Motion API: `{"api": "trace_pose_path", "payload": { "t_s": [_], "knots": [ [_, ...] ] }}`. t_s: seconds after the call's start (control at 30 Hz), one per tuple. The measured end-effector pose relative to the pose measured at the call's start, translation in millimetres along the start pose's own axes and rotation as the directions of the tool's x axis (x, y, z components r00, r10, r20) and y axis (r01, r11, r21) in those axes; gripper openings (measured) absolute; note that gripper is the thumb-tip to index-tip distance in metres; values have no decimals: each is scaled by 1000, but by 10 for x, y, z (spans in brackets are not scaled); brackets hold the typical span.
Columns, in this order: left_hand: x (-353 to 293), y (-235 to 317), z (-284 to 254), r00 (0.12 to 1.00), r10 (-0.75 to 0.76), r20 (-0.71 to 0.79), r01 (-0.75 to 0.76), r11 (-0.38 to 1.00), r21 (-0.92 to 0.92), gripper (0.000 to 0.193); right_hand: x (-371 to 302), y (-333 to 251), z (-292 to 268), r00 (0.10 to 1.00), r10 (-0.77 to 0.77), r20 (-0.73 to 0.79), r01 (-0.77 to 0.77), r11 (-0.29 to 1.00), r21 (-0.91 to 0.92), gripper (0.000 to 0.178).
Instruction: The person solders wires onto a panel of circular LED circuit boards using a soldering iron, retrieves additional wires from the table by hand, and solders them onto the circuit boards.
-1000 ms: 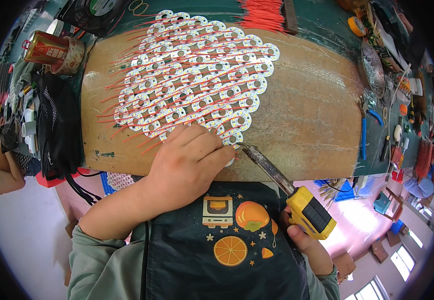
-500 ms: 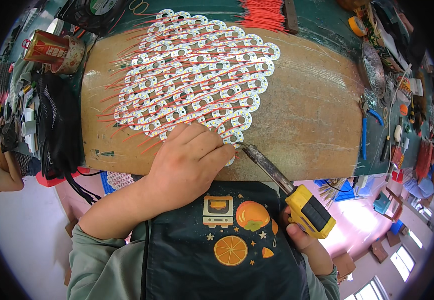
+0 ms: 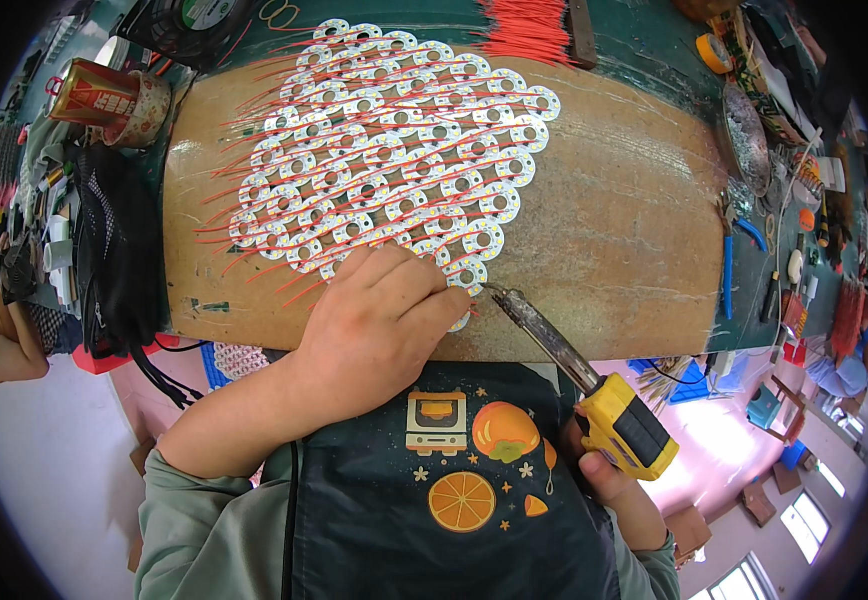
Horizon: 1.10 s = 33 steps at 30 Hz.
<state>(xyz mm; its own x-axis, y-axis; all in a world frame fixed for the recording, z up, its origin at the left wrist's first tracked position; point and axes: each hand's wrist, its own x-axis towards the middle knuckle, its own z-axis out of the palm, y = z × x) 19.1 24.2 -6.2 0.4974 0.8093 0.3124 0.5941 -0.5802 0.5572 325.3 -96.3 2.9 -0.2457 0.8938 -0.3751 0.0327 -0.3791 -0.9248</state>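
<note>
A sheet of round white LED boards (image 3: 384, 150) with red wires soldered across it lies on the brown work board. Over its near corner my left hand (image 3: 384, 315) is closed, knuckles up; its fingertips and whatever they pinch are hidden. My right hand (image 3: 609, 475) grips a soldering iron (image 3: 626, 428) with a yellow and black handle, mostly seen from the thumb side. The iron's dark metal tip points at the sheet's near right corner, just right of my left fingers, slightly apart from the LED boards.
A bundle of red wires (image 3: 524, 30) lies at the back. Blue-handled pliers (image 3: 729, 265) rest right of the brown board (image 3: 624, 220). At left stand a red can (image 3: 94, 92) and a black bag (image 3: 119, 250). Another person's arm (image 3: 9, 340) shows at far left.
The soldering iron has shifted slightly to the right with my right hand, and its tip has drawn a little off the LED boards. My left hand stays in place.
</note>
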Motion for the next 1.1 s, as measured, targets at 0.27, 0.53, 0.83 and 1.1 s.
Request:
{"api": "trace_pose_path", "payload": {
  "t_s": [0.27, 0.53, 0.83, 1.1],
  "knots": [
    [-151, 86, -137, 1000, 8, -24, -7, 999, 53, 27, -5, 5, -131, 989, -31, 147, 61, 977, -204, 33],
    [-214, 78, -78, 1000, -8, 6, 7, 997, 74, 28, 0, 90, -155, 978, -31, 208, 100, 938, -331, 36],
    [-218, 64, -42, 999, -36, -8, 36, 998, 60, 25, 16, 110, -97, 983, -68, 171, 133, 906, -402, 42],
    [-207, 61, -49, 999, -47, 1, 47, 997, 61, 24, 26, 111, -48, 979, -131, 153, 183, 900, -397, 43]
  ]
}}
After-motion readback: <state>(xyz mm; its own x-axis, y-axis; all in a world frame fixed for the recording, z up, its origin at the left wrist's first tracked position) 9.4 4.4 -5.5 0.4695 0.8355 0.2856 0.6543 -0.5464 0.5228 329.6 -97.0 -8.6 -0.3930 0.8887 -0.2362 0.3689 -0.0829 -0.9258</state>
